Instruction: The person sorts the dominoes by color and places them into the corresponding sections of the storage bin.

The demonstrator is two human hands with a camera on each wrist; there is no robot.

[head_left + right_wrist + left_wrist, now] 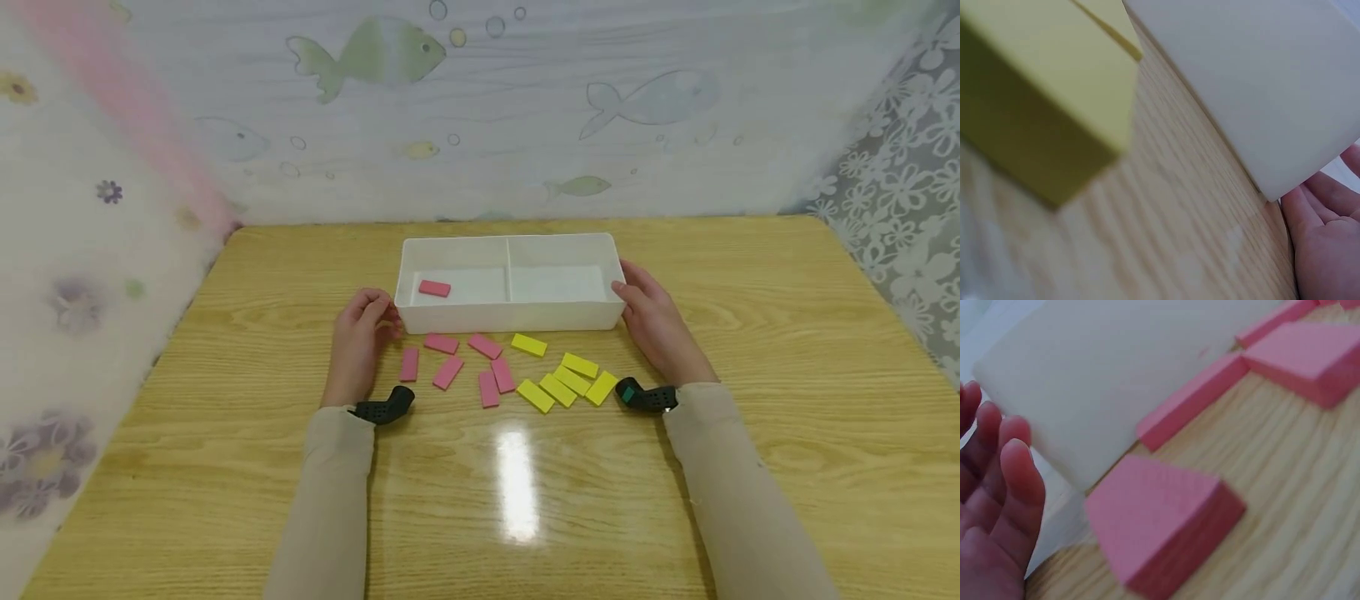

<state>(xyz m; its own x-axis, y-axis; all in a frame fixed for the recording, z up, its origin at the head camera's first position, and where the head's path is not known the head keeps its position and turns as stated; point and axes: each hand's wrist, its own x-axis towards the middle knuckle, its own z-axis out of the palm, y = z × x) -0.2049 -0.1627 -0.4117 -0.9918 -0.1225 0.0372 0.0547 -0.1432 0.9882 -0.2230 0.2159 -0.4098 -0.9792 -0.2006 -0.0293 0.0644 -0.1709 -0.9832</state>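
A white two-compartment box [510, 318] stands on the table, with one pink block [434, 288] lying in its left compartment. My left hand [360, 342] is at the box's left end, fingers loosely bent; in the left wrist view its fingertips [1019, 434] come up to the box's end wall, and contact is hard to tell. At the opposite end my right hand [660, 321] rests against the box with fingers extended along the end wall. In front of the box lie several pink blocks [447, 372] on the left and several yellow blocks [558, 389] on the right.
The wooden table [225, 467] reaches back to a wall covering [510, 108] with fish drawings. Patterned coverings also hang on the left and right sides. Black wrist devices [386, 407] sit on both wrists, the right one close to the yellow blocks.
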